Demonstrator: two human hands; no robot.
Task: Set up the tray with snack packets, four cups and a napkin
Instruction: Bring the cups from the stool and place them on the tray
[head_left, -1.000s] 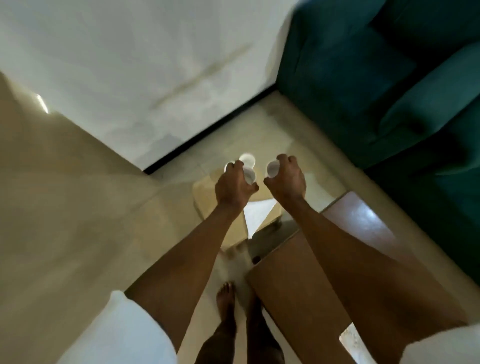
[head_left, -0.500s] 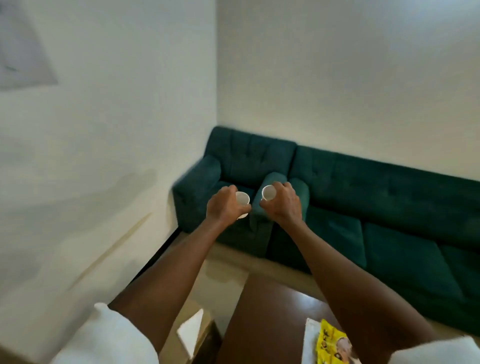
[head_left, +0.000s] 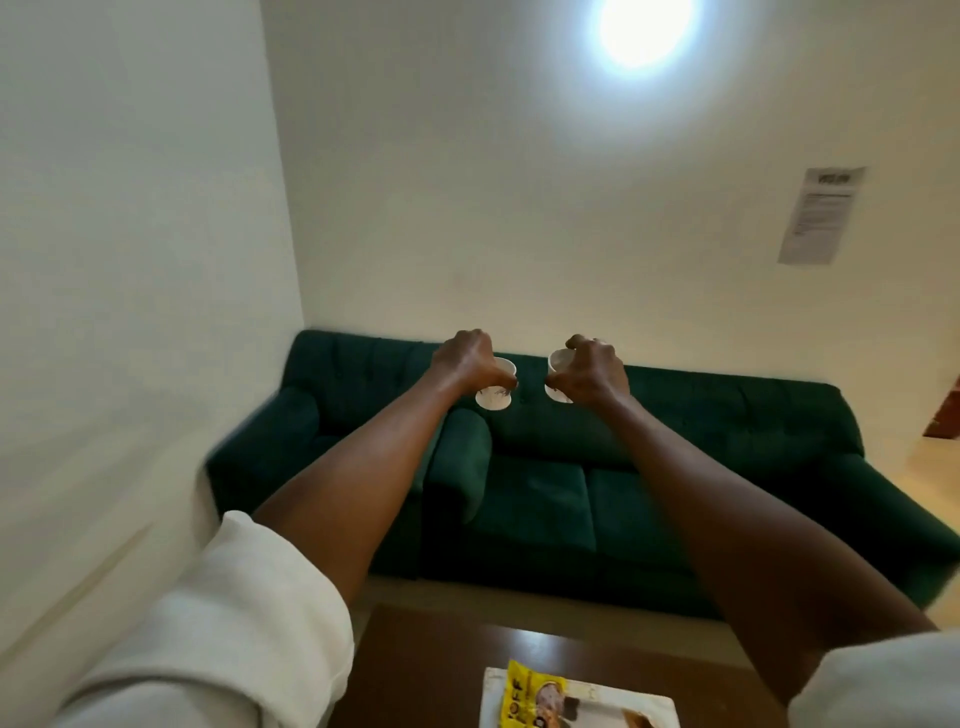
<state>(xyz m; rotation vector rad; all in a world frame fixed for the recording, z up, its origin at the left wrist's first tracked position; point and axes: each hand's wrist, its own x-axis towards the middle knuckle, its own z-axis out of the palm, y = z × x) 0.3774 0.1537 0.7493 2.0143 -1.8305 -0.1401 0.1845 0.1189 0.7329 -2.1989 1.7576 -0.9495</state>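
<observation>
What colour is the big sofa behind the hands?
Dark green. The long fabric sofa shows best in the head view, the only view here.

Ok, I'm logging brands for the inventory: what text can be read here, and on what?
"OFF": sideways on the yellow snack packet on the tray; rest of the word unclear.
Paper notice on the wall: heading and lines too blurred to read.
Faint marks on the cup in the left hand: unreadable.
</observation>
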